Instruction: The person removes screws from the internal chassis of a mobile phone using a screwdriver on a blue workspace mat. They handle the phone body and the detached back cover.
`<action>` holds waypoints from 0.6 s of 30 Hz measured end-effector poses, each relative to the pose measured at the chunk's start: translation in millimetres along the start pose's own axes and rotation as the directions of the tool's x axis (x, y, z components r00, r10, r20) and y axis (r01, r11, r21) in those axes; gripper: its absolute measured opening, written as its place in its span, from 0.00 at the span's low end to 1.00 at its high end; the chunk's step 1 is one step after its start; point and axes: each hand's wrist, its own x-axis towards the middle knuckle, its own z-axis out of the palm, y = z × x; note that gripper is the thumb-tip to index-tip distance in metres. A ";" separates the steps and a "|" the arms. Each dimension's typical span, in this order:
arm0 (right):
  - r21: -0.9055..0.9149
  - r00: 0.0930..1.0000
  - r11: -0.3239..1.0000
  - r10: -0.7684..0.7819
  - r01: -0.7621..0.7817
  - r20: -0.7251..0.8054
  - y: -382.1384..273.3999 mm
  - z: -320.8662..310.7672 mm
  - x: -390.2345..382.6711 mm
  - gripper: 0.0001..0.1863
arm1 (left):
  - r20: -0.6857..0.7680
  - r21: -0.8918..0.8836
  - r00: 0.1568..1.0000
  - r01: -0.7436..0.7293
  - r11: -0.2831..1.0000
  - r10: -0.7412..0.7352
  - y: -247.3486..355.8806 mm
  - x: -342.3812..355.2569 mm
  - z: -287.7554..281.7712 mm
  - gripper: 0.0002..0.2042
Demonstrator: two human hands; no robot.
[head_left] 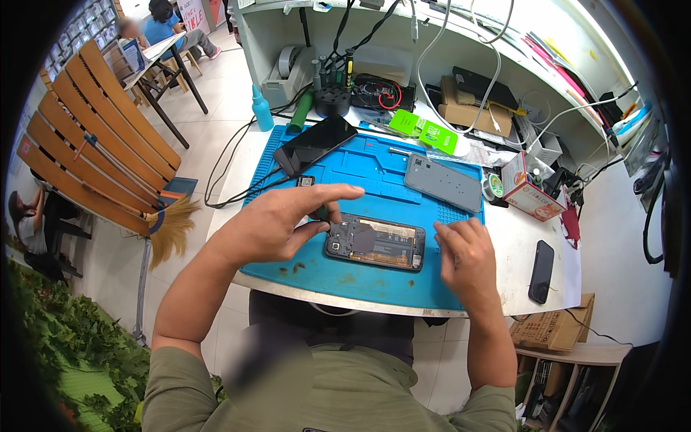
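An opened smartphone [376, 243], its battery and inner parts bare, lies on the blue work mat [338, 284] in front of me. My left hand [277, 219] hovers over the phone's left end, index finger stretched out and thumb apart from it. Something small and dark green shows behind that thumb, against the curled fingers; its kind cannot be made out. Right of the phone, my right hand [468, 255] is closed, thumb and fingertips together near the mat. Whatever those fingertips pinch is too small to name. A grey phone back panel [443, 183] rests beyond the phone.
A black phone-sized screen [315, 145] lies at the mat's far left. Behind it stand a light-blue bottle [261, 108] and a round tool holder [332, 99]. To the right are a solder spool [493, 187], a red-and-white box [529, 187] and a dark phone [541, 271].
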 end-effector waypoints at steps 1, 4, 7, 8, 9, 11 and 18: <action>0.009 1.000 1.000 -0.011 0.011 0.015 -6.5 0.5 -1.9 0.15 | 0.010 -0.004 1.000 0.007 1.000 -0.007 1.0 0.1 0.3 0.37; 0.044 0.998 0.999 -0.033 0.030 0.060 -26.4 3.3 -5.9 0.16 | 0.011 0.057 0.998 0.067 0.996 -0.068 6.2 4.3 4.4 0.36; 0.109 0.994 0.992 -0.079 0.070 0.075 -44.0 9.1 -7.8 0.16 | -0.027 0.114 0.986 0.165 0.980 -0.163 16.7 8.8 1.9 0.33; 0.130 0.992 0.989 -0.077 0.065 0.096 -49.1 11.5 -9.6 0.16 | -0.010 0.030 0.986 0.168 0.985 -0.168 18.4 10.5 -1.2 0.32; 0.146 0.992 0.987 -0.079 0.064 0.100 -53.3 13.6 -10.7 0.16 | 0.007 -0.054 0.985 0.172 0.984 -0.172 18.8 11.4 -3.1 0.31; 0.178 0.990 0.982 -0.085 0.065 0.108 -60.1 17.1 -12.3 0.17 | 0.019 -0.014 0.992 0.126 0.992 -0.125 12.6 9.7 -2.5 0.30; 0.215 0.990 0.974 -0.095 0.071 0.103 -71.7 27.0 -24.6 0.18 | -0.033 0.016 0.998 0.046 0.999 -0.046 9.1 10.8 -1.5 0.29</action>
